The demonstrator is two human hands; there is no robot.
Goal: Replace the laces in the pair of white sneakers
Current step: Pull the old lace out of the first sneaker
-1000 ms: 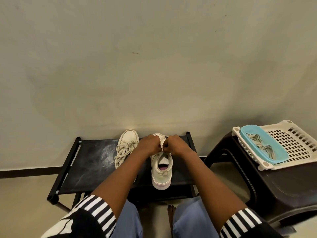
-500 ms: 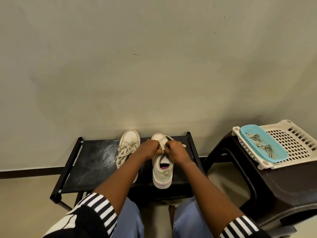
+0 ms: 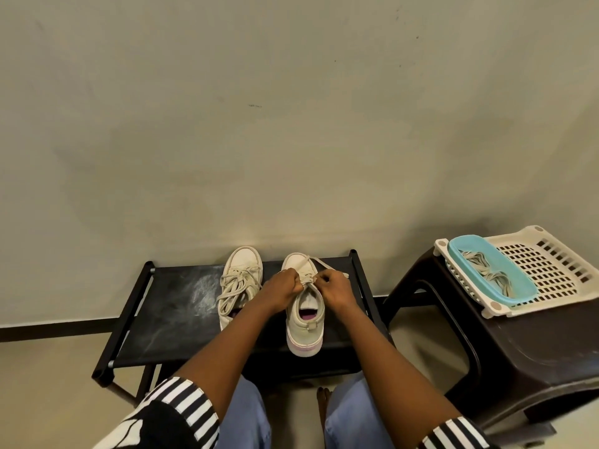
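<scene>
Two white sneakers stand on a low black rack (image 3: 155, 322), toes toward the wall. The left sneaker (image 3: 241, 270) is laced, its loose lace (image 3: 231, 291) spilling over its side. The right sneaker (image 3: 304, 322) shows its open mouth and pink insole. My left hand (image 3: 282, 286) and my right hand (image 3: 335, 288) meet over its eyelets, each pinching the lace (image 3: 308, 279) there. Two lace ends (image 3: 319, 261) run out across the toe toward the far right.
A dark brown plastic stool (image 3: 534, 358) stands to the right. On it sits a cream perforated basket (image 3: 557, 273) holding a light blue tray (image 3: 522, 291) with more laces (image 3: 486, 273) in it. A plain wall rises close behind the rack. My knees are below.
My hands have moved a little nearer along the right sneaker, from its toe toward the upper eyelets. The toe and two lace ends now show beyond my fingers.
</scene>
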